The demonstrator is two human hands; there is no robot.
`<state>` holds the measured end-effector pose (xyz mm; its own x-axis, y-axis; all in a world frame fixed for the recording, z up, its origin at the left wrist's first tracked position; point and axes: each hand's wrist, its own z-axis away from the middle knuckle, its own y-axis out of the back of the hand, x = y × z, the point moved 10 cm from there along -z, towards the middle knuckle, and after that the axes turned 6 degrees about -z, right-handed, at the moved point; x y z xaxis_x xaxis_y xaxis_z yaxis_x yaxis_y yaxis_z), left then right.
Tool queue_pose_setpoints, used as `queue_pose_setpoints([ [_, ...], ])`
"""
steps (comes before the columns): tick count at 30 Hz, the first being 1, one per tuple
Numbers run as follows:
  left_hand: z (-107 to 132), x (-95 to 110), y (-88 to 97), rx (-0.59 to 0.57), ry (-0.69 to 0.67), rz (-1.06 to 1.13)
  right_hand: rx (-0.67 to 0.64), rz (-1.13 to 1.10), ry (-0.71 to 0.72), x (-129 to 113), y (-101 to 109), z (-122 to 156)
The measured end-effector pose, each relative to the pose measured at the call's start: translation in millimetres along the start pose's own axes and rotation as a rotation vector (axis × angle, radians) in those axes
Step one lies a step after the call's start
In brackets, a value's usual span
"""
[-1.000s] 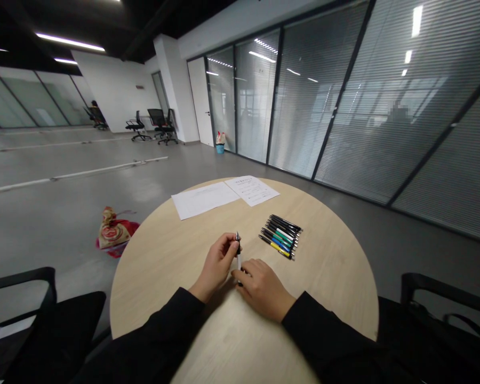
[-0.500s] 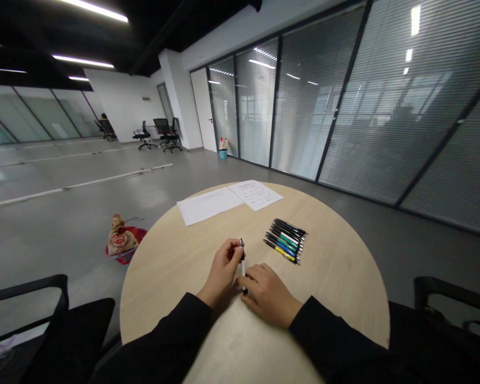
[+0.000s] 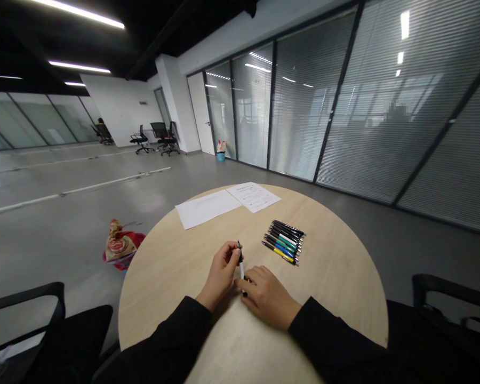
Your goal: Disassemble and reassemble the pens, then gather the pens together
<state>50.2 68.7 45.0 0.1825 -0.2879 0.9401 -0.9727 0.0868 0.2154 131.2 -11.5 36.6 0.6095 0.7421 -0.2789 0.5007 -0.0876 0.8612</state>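
Both hands hold one white pen with black ends (image 3: pixel 240 265) over the round wooden table (image 3: pixel 336 288). My left hand (image 3: pixel 221 274) pinches the pen's upper black end between thumb and fingers. My right hand (image 3: pixel 267 296) is curled round its lower end, near the tabletop. To the right of the hands lies a neat row of several pens (image 3: pixel 284 242) in black, green, blue and yellow. Two white paper sheets (image 3: pixel 228 202) lie at the table's far edge.
Black chairs stand at the lower left (image 3: pixel 28 325) and lower right (image 3: pixel 448 304). A red and tan bag (image 3: pixel 120 245) sits on the grey floor left of the table. Glass partitions with blinds (image 3: pixel 344 106) run along the right. Office chairs (image 3: pixel 160 136) stand far back.
The hands have kept their grip on the pen and barely moved. The view has shifted slightly as my head moved.
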Motion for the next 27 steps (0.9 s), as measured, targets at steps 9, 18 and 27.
queue_pose_setpoints([
  [9, 0, -5, -3.9, -0.028, 0.005, -0.022, -0.031, -0.026, -0.034, 2, -3, 2],
  [18, -2, -16, 6.7, 0.04, 0.047, 0.028, -0.019, -0.142, -0.076, 7, -2, 3],
  [27, -2, -26, 3.9, 0.018, 0.085, 0.122, 0.2, -0.43, -0.275, 47, 13, 11],
])
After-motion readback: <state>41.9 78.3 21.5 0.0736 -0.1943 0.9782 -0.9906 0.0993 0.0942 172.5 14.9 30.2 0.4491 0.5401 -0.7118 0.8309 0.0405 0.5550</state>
